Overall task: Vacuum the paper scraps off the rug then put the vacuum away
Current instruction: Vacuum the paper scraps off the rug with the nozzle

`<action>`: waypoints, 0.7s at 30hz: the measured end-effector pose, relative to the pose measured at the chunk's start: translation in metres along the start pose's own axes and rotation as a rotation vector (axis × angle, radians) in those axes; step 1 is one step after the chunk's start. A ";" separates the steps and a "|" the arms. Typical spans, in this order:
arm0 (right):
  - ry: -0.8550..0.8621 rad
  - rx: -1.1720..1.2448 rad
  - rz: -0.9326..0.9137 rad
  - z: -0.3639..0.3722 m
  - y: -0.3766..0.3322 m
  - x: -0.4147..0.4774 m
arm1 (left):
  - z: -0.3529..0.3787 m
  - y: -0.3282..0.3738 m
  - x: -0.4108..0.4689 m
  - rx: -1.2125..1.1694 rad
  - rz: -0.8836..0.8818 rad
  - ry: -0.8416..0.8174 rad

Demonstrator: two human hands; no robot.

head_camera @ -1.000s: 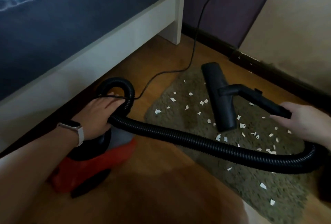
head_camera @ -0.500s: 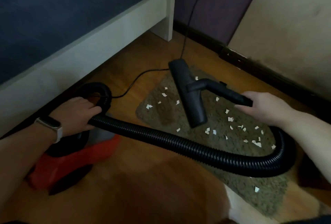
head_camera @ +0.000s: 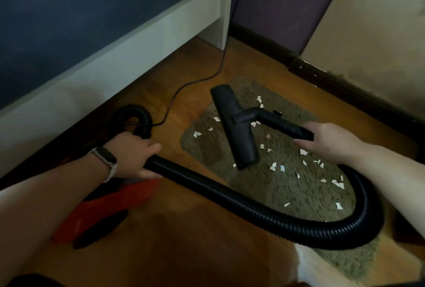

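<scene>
Centre frame: floor head [head_camera: 234, 126] flat on rug [head_camera: 287, 194]; paper scraps [head_camera: 273, 167] scattered right of and below it. Right hand [head_camera: 333, 142] wraps rigid wand [head_camera: 282, 124], the likely best hold for steering. Left hand [head_camera: 133, 155], centre left, grips ribbed hose [head_camera: 253, 206] beside red vacuum body [head_camera: 110, 204]. Hose looks flexible and springy, may tug body. Scraps featherlight, cling in pile.

Black floor head [head_camera: 234, 126] was found flat on the olive rug [head_camera: 287, 194], its wand [head_camera: 282, 123] gripped by the right fingers [head_camera: 305, 143]. White paper scraps [head_camera: 273, 167] were scattered beneath them. The ribbed hose [head_camera: 230, 192] was held by the left fingers [head_camera: 151, 149], red vacuum body [head_camera: 110, 204] beneath.
</scene>
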State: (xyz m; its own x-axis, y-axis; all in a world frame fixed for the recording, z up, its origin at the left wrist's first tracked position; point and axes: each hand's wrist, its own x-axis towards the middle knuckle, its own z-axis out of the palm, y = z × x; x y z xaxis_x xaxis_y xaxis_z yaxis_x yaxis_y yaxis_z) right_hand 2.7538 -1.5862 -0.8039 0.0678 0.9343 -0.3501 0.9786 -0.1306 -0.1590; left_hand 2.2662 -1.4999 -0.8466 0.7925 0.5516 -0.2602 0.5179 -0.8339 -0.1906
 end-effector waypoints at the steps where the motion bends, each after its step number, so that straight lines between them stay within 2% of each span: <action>1: -0.005 -0.006 -0.014 0.003 -0.004 0.004 | -0.003 0.006 0.006 0.002 0.017 -0.025; 5: -0.027 -0.010 -0.077 0.015 -0.009 0.016 | -0.012 0.035 0.032 -0.036 0.123 0.021; 7: -0.041 -0.019 -0.086 0.020 -0.004 0.020 | -0.013 0.052 0.042 -0.066 0.194 -0.022; 13: -0.043 -0.011 -0.046 0.036 0.026 0.027 | -0.023 0.083 0.080 -0.207 0.217 -0.456; 21: -0.138 0.063 -0.018 0.053 0.037 0.041 | -0.040 0.061 0.078 -0.359 -0.019 -0.769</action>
State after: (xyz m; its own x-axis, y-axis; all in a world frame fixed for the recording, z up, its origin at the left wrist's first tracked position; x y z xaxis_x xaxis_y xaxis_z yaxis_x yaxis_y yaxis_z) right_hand 2.7826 -1.5706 -0.8730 0.0191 0.8827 -0.4696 0.9651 -0.1390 -0.2220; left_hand 2.3724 -1.5085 -0.8403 0.4099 0.3149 -0.8560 0.7031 -0.7070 0.0766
